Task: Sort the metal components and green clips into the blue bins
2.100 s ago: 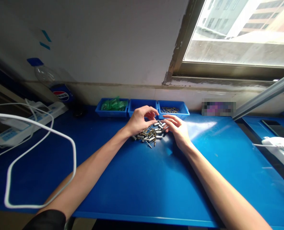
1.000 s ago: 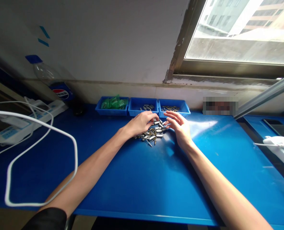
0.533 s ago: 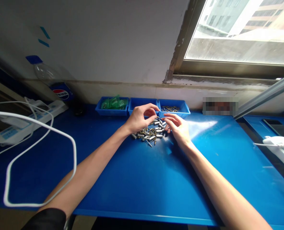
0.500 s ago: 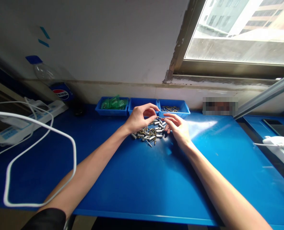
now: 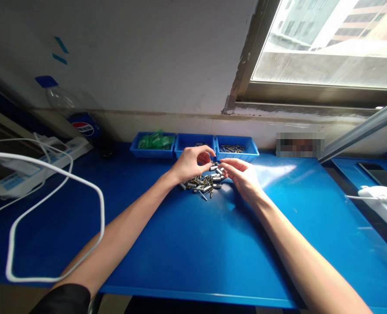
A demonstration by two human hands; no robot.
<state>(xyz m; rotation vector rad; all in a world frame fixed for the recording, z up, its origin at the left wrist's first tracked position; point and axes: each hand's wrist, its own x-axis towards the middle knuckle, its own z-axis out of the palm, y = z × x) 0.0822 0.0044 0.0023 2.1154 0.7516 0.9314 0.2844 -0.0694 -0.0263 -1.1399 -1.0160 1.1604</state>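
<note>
A loose pile of small silver and brass-coloured metal pins (image 5: 207, 185) lies on the blue table. Just above its far side, my left hand (image 5: 193, 163) curls with thumb and fingers bent toward each other. Facing it from the right, my right hand (image 5: 241, 175) is pinched closed, its fingertips close to the left ones. A tiny part sits between the two sets of fingertips, too small to name. Behind my hands stand a blue bin with thin brass pins (image 5: 232, 148), a middle blue bin (image 5: 184, 140) partly hidden by my left hand, and a bin with green bags (image 5: 156, 141).
At the left are a cola bottle (image 5: 82, 122), a white power strip (image 5: 17, 176) and a looping white cable (image 5: 102, 209) crossing over my left forearm. To the right lie another power strip (image 5: 385, 205) and a phone (image 5: 378, 174). A window (image 5: 327, 65) is above.
My right hand has come slightly left, bringing its fingertips closer to my left hand's. The thin pin that showed between them is now mostly hidden. The pile looks the same.
</note>
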